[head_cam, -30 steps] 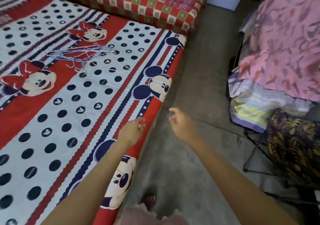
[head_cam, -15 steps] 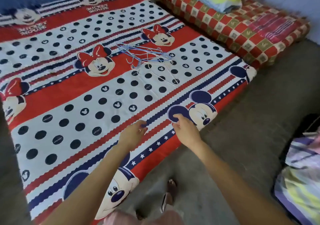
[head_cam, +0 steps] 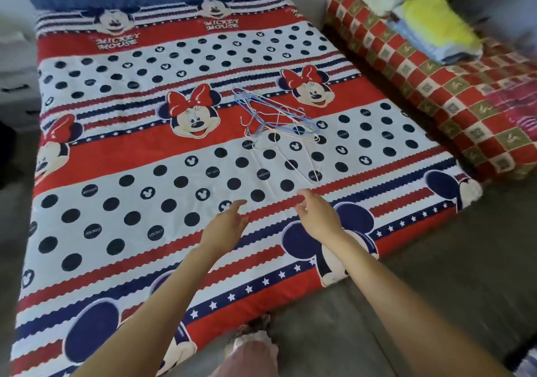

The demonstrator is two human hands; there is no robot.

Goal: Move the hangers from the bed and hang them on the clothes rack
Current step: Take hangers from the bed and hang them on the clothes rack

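Both hands, left and right, reach empty and loosely open over the bed, short of the tangled hangers.

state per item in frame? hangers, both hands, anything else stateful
hangers: tangled pile, lying flat on bed, untouched
left hand: open, empty, above the bed, short of the pile
right hand: open, empty, above the bed, short of the pile
bed: sheet spread flat
folded mattress: beside bed, folded linens stacked on top

thin smooth wire hangers, matt printed cloth bed cover, rough grey floor, checked cloth mattress
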